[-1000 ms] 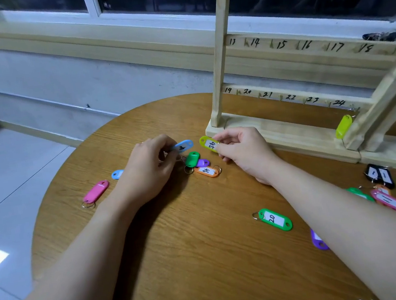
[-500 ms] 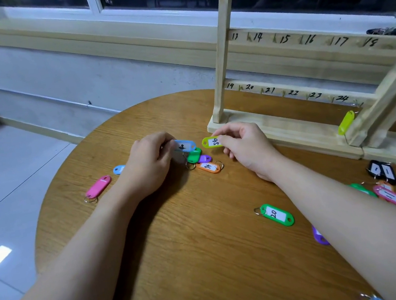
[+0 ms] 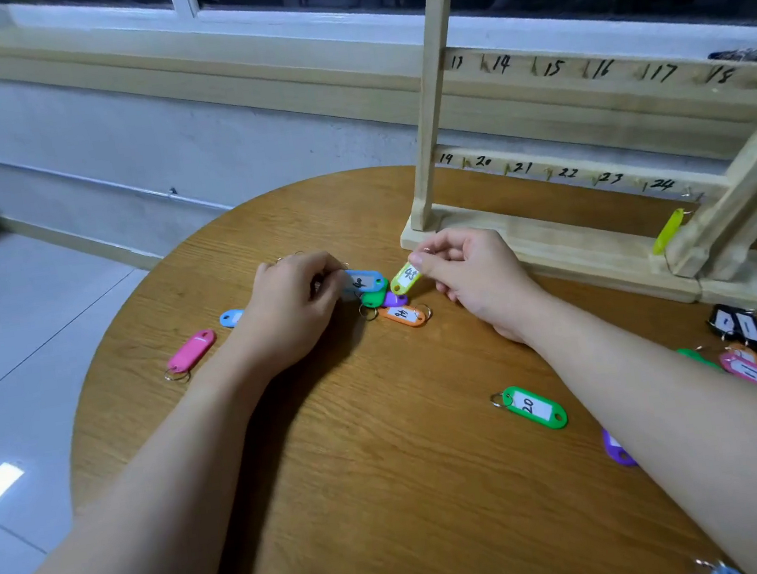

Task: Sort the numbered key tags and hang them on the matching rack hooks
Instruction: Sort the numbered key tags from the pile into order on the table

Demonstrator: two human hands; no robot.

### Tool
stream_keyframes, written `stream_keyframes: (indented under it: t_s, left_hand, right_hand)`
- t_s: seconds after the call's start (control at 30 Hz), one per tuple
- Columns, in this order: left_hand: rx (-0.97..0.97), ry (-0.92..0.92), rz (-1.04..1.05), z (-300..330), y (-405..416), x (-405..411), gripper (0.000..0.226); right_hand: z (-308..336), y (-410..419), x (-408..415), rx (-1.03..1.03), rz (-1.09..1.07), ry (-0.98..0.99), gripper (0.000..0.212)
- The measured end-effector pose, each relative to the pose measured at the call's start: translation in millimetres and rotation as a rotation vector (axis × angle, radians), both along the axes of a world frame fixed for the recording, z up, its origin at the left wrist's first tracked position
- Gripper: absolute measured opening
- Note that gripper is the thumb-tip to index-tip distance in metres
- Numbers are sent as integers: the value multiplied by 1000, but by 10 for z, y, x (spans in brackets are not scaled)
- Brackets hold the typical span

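So the yellow-green tag (image 3: pixel 405 278) marked 45 had tipped a bit compared with a second earlier: the right hand (image 3: pixel 466 270) still pinched its top end between thumb and fingertips, but the tag now hung slanted just off the front-left corner of the rack (image 3: pixel 529 242) base instead of lying flatter. The left hand (image 3: pixel 288 308) kept its grip on the blue tag (image 3: pixel 365 281), fingers curled round it, right above the little pile of green, purple and orange tags (image 3: pixel 403 316) on the counter (image 3: pixel 368 480). Honestly not much progress; my guess is both tags were being read and sorted, nothing hung yet. The green 20 tag (image 3: pixel 534 407) sat loose, well short of the rack.
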State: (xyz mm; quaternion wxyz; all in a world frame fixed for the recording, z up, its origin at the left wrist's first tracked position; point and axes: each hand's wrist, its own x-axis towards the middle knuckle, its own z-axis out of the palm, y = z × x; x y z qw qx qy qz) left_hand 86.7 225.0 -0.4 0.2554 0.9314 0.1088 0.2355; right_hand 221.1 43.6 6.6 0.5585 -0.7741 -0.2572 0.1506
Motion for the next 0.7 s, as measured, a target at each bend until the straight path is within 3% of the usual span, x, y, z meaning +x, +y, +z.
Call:
stream_keyframes:
  t_s: [0.27, 0.37, 0.47, 0.7]
  left_hand:
    - [28, -23, 14, 21, -51, -31, 18]
    - [56, -65, 33, 77, -99, -102, 14]
    - [-9, -128, 51, 125, -192, -182, 12]
    - [-47, -71, -72, 445, -651, -166, 5]
  right_hand:
    - [42, -11, -36, -18, -22, -4, 12]
    - [193, -150, -97, 17, -3, 92, 16]
    - [407, -557, -167, 77, 1, 109, 19]
    - [812, -1870, -331, 112, -129, 108, 19]
